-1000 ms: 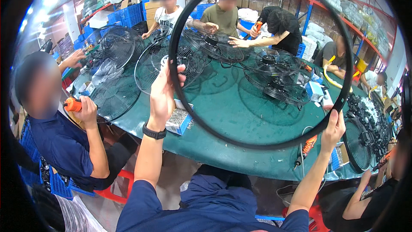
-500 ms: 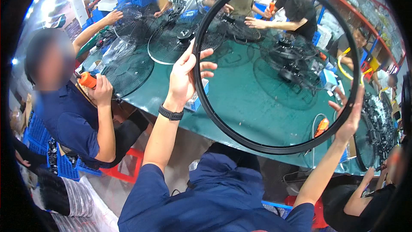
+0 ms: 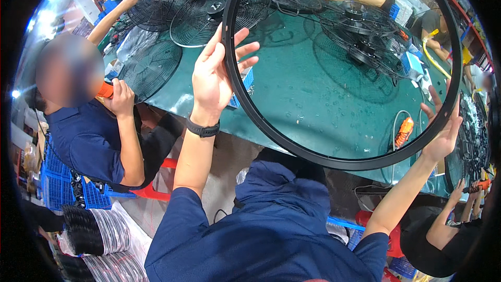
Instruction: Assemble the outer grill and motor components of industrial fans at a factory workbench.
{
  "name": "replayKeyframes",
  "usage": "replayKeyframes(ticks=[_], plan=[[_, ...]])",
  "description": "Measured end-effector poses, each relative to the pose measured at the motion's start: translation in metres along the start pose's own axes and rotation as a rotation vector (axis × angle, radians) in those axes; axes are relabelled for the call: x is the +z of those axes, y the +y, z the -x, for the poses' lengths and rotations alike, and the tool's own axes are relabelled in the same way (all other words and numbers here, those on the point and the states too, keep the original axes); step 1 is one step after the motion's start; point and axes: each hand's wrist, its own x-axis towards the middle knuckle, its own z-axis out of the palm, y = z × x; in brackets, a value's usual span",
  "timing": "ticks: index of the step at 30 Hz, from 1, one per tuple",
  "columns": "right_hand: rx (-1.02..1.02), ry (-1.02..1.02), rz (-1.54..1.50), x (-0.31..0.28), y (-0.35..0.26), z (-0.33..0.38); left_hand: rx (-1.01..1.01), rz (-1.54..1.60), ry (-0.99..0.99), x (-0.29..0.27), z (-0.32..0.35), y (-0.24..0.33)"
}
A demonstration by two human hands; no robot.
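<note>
A large black ring point(image 3: 355, 163) is held up above the green table, tilted, its top edge beyond the picture. At its left side is my left hand point(image 3: 211, 81), thumb and fingers around the rim, fingers mostly stretched through the opening. My right hand point(image 3: 443, 130) supports the lower right of the rim, palm and thumb against it, fingers spread. Through the ring I see black wire fan guards with motors point(image 3: 362, 47) lying in a stack. An orange power screwdriver point(image 3: 404, 131) with a cable rests on the table near my right hand.
To the left, a co-worker point(image 3: 88, 141) holds an orange tool point(image 3: 106, 90). Flat round fan guards point(image 3: 151, 70) lie on the green table point(image 3: 313, 120). Others work across it and to the right. Blue crates point(image 3: 57, 177) and stacked black rings point(image 3: 107, 230) stand at lower left.
My view has tipped downward, so the table's things sit higher in it. The ring and both hands appear higher, with my right hand farther right. Both hands still hold the ring.
</note>
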Motion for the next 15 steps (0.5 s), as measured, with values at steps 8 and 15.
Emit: replayKeyframes(ticks=[8,15], plan=[[0.047,0.003,-0.199,-0.002,0.021,-0.002,-0.038,0.014,0.115,0.005,-0.005,-0.005],[0.061,0.038,-0.205,0.0,0.037,0.0,-0.033,0.005,0.115,-0.003,-0.009,-0.018]])
